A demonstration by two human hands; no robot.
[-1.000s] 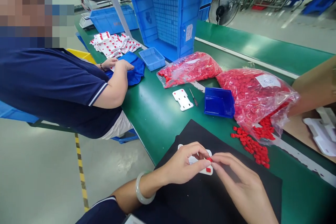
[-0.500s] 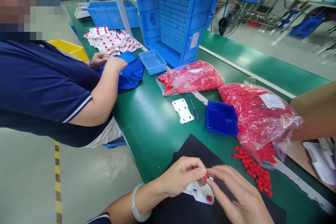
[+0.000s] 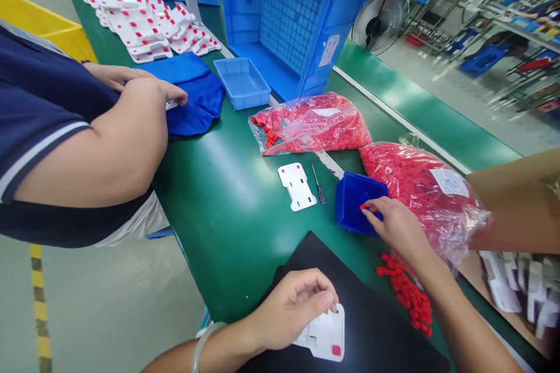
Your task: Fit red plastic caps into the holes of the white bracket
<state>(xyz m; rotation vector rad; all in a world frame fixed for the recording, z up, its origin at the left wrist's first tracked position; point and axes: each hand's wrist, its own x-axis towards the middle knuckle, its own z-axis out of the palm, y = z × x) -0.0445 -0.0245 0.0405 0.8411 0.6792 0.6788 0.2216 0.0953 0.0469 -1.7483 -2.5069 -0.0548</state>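
Note:
My left hand (image 3: 301, 306), fingers curled, grips the near white plastic plate (image 3: 326, 335) over a black mat (image 3: 371, 326). This plate has a red square at its lower right corner; my fingers cover its upper left part. Between thumb and fingertips of my right hand (image 3: 396, 224) is a small red plastic piece (image 3: 363, 207), held over the dark blue bin (image 3: 345, 218). A second white plate (image 3: 297, 186) lies flat farther off, beside a screwdriver (image 3: 319, 186). Loose red pieces (image 3: 409, 297) are scattered below my right forearm.
Two clear bags of red pieces (image 3: 319, 122) lie behind the bin. A co-worker's arm (image 3: 126, 134) is at the left, near a blue cloth (image 3: 192, 93) and stacked white plates (image 3: 135, 23). A light blue tray (image 3: 242, 84) and large blue crate (image 3: 289, 17) stand beyond.
My right hand has moved from beside my left hand up and away to the dark blue bin, carrying a red piece. My left hand stays at the plate. The view has shifted.

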